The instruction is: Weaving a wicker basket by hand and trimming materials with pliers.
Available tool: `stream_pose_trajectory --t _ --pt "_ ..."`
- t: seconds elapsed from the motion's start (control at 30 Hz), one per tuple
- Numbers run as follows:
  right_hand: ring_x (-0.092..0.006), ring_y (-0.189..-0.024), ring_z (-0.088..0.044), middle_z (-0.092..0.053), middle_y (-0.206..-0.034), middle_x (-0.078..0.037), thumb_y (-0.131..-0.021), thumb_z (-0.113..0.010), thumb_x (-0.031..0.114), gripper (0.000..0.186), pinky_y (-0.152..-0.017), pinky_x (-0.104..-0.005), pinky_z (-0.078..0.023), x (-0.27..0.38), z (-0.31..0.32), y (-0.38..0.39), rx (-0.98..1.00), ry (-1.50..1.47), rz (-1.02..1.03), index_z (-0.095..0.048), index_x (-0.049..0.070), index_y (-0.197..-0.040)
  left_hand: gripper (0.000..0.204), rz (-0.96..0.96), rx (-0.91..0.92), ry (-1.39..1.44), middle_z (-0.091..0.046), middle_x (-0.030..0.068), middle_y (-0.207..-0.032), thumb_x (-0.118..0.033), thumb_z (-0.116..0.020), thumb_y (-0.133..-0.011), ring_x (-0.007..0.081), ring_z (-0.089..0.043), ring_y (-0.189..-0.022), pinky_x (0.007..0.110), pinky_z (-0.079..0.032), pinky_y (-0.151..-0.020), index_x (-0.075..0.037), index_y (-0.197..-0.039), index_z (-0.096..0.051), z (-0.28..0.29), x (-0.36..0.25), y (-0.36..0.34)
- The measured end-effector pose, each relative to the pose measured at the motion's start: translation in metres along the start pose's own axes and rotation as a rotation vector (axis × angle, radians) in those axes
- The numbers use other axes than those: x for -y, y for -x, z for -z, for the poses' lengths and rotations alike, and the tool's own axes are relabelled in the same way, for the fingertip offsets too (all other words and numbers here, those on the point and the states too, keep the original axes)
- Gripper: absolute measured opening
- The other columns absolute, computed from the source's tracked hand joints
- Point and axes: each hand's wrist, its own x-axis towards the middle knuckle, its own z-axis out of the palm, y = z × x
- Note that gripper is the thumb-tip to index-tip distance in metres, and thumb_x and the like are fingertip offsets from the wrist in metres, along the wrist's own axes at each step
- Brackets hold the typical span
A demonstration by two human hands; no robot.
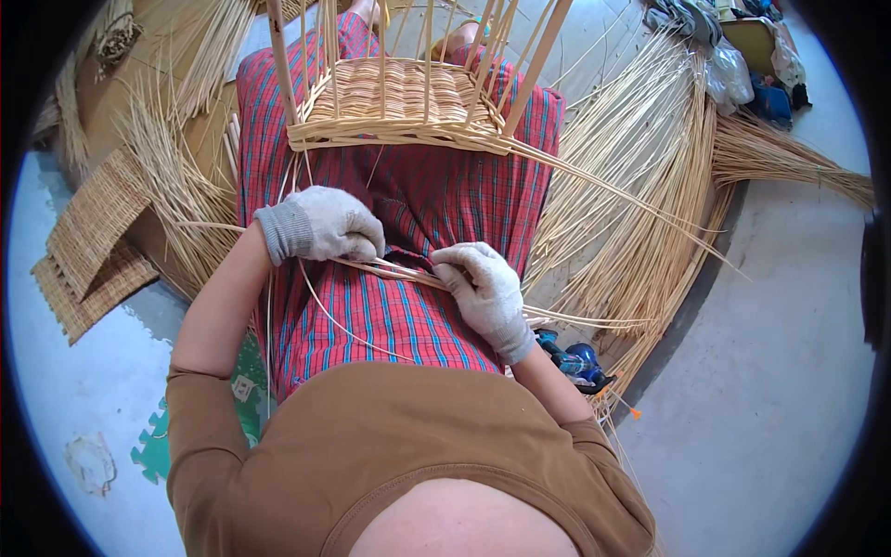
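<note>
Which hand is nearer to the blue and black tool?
Right. The right hand is above and left of the blue and black tool in the picture; the left hand is farther off, further left.

I'm looking all around from here, and no lettering or number comes up readable. There's a pale patch point(243, 387) on the green mat point(156, 444), too small to make out.

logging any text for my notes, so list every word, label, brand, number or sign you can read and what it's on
No text can be read.
The gloves, pale strips and unfinished basket show no lettering.
Any markings on the blue tool are too small to read.
</note>
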Motion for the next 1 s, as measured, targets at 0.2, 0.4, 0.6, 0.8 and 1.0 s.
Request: stream_pose_trajectory --t 0.2,0.4,0.6,0.8,1.0 --pt "-0.0249 -0.094 -0.07 -0.072 -0.1 -0.013 -0.091 -0.072 0.004 0.016 -0.082 -0.0353 -0.056 0.006 -0.006 0.001 -0.174 -0.215 0.232 -0.072 0.003 -0.106 0.025 -0.057 -0.653 0.514 -0.054 -0.0027 -0.076 -0.028 -0.057 -0.106 0.0056 -0.048 -0.068 0.022 -0.042 -0.062 -0.007 -0.099 -0.067 -0.012 -0.01 -0.02" --pt "-0.0155 -0.108 -0.064 -0.065 -0.122 -0.01 -0.098 -0.069 0.009 0.04 -0.094 -0.0297 -0.053 -0.004 0.013 -0.029 -0.389 -0.962 -0.038 -0.055 0.003 -0.135 0.03 -0.18 -0.36 1.003 -0.053 -0.0053 -0.071 -0.033 -0.057 -0.107 0.002 -0.04 -0.056 0.019 -0.031 -0.05 -0.006 -0.102 -0.068 -0.019 -0.035 -0.054" --pt "-0.0196 -0.091 -0.071 -0.07 -0.1 -0.013 -0.099 -0.063 -0.001 0.012 -0.081 -0.0338 -0.06 -0.019 0.063 -0.049 -0.709 -0.637 0.279 -0.061 0.001 -0.11 0.029 -0.17 -1.138 0.41 -0.065 0.0019 -0.081 -0.021 -0.059 -0.105 0.0063 -0.057 -0.065 0.024 -0.049 -0.059 -0.011 -0.132 -0.066 -0.014 -0.041 -0.066" --pt "-0.0222 -0.086 -0.07 -0.07 -0.099 -0.015 -0.1 -0.065 0.009 0.016 -0.076 -0.0357 -0.061 -0.027 0.074 -0.041 -0.942 -0.482 0.367 -0.053 0.004 -0.11 0.043 -0.177 -1.143 0.053 -0.071 0.0155 -0.122 -0.021 -0.068 -0.097 0.0323 -0.07 -0.109 0.038 -0.057 -0.092 -0.015 -0.139 -0.061 -0.021 -0.028 -0.087" --pt "-0.0223 -0.082 -0.071 -0.068 -0.096 -0.016 -0.102 -0.064 0.017 0.019 -0.074 -0.0355 -0.062 -0.027 0.076 -0.024 -0.983 -0.431 0.315 -0.052 0.005 -0.11 0.026 -0.268 -1.2 0.032 -0.072 0.0114 -0.091 -0.022 -0.077 -0.088 0.0313 -0.07 -0.083 0.04 -0.055 -0.075 -0.008 -0.108 -0.068 -0.024 -0.028 -0.086"
